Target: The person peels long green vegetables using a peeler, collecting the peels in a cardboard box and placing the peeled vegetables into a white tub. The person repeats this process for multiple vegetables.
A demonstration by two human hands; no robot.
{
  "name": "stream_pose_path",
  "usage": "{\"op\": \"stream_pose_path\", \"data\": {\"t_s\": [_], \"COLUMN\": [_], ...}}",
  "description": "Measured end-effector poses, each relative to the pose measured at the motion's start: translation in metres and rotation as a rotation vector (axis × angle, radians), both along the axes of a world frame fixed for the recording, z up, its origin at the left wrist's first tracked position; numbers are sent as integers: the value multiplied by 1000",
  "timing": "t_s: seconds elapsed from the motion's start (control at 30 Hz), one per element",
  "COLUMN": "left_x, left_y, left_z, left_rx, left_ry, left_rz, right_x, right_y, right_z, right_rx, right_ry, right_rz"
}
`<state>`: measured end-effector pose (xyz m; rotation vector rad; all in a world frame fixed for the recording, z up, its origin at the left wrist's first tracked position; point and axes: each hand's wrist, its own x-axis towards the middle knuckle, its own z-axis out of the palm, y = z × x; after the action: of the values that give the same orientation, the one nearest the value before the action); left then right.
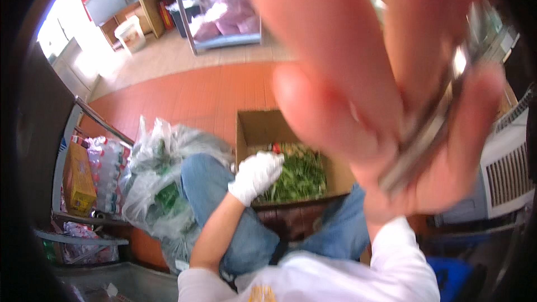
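My right hand [402, 105], bare and blurred, is raised very close to the camera and fills much of the upper right. A slim shiny metal tool [423, 151] lies across its palm and between its fingers; blur hides its exact kind. My left hand [256, 176] wears a white glove and is curled over the left side of an open cardboard box [261, 128]. Whether it grips anything cannot be made out. Cut leafy greens [300, 176] lie inside the box, with a small red thing [276, 148] at their far edge. The box stands between my knees.
Clear plastic bags of greens [168, 193] lean by my left knee [205, 176]. Shrink-wrapped bottles [107, 172] and a yellow carton [79, 180] fill a left rack. A metal-framed rack holds pink bags [230, 14] beyond the orange floor [184, 88]. A white vented appliance [509, 167] stands right.
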<state>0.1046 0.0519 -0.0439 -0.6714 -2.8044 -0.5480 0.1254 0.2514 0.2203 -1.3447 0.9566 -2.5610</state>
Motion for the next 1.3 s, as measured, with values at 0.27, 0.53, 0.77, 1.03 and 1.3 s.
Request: {"op": "stream_pose_path", "data": {"t_s": [0.27, 0.53, 0.77, 1.03, 1.3], "left_x": [1, -1, -3, 0, 81], "left_y": [-3, -1, -1, 0, -98], "left_z": [-18, -14, -22, 14, 41], "left_rx": [9, 21, -48, -6, 364], "left_ry": [-18, -52, -209, -89, 684], "left_rz": [-58, -57, 6, -22, 834], "right_x": [3, 6, 2, -23, -115], "right_y": [-5, -1, -17, -11, 116], "right_z": [18, 32, 29, -38, -293], "right_rx": [-24, -41, -36, 381, 1252], "right_ry": [38, 144, 92, -309, -567], "right_rz": [40, 40, 80, -79, -648]}}
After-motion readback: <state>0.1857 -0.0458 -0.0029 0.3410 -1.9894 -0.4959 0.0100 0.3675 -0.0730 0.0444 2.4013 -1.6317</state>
